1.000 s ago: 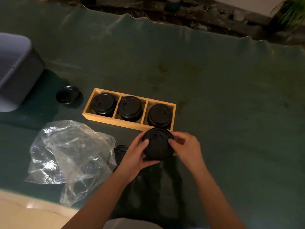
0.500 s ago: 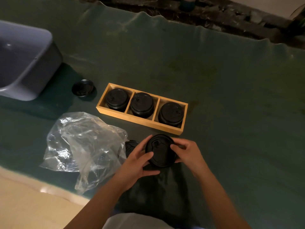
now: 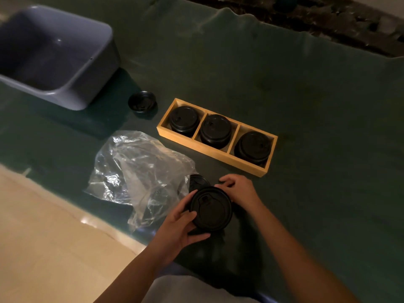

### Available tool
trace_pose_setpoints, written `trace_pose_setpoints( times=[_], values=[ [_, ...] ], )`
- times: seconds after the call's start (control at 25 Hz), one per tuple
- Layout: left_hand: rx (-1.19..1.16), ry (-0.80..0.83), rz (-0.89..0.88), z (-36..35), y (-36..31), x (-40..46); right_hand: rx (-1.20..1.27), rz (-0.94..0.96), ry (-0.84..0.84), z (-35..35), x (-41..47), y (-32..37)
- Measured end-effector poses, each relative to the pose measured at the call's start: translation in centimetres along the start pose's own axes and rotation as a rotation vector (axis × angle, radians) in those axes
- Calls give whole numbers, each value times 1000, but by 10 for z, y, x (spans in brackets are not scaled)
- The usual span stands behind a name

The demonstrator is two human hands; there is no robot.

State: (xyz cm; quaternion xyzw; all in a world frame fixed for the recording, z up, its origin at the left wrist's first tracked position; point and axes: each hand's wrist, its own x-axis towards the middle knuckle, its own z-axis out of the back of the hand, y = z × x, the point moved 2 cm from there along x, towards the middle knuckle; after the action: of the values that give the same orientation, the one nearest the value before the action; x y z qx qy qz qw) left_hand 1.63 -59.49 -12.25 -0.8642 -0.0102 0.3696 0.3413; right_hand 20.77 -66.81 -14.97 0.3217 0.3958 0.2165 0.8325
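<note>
- Left hand [image 3: 181,224]: cups the near-left rim of the black lid [image 3: 211,208], thumb along the near edge and fingers curled up its left side.
- Right hand [image 3: 238,189]: fingers bent over the lid's far-right rim, gripping it from the opposite side.
- Black lid: held between both hands, top face up and roughly level, above the green cloth [image 3: 306,127]. What lies directly under it is too dark to tell.
- Second lid [image 3: 197,181]: on the cloth just beyond the left hand's fingertips, partly covered by the held lid.
- Clear plastic bag [image 3: 140,169]: crumpled, just left of the left hand.
- Wooden tray [image 3: 209,152]: beyond the right hand, close to it. It has three compartments, each with a stack of black lids [image 3: 215,130].
- Loose lid [image 3: 142,101]: well beyond the left hand, left of the tray.
- Grey tub [image 3: 54,55]: farthest from both hands, at far left.
</note>
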Motion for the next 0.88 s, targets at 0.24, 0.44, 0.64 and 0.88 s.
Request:
trace_pose_setpoints(
  times=[0.24, 0.44, 0.64, 0.88],
  values=[
    [-22, -19, -5, 0, -7, -3, -239, 95, 23, -10, 13, 9],
    [27, -9, -7, -1, -11, -7, -204, 85, -13, -13, 12, 8],
    [28, -21, -4, 3, -13, -11, -149, 7, -68, -14, 11, 6],
    [8, -54, 0, 5, -16, -9, -196, -41, -248, 13, -15, 7]
  ],
)
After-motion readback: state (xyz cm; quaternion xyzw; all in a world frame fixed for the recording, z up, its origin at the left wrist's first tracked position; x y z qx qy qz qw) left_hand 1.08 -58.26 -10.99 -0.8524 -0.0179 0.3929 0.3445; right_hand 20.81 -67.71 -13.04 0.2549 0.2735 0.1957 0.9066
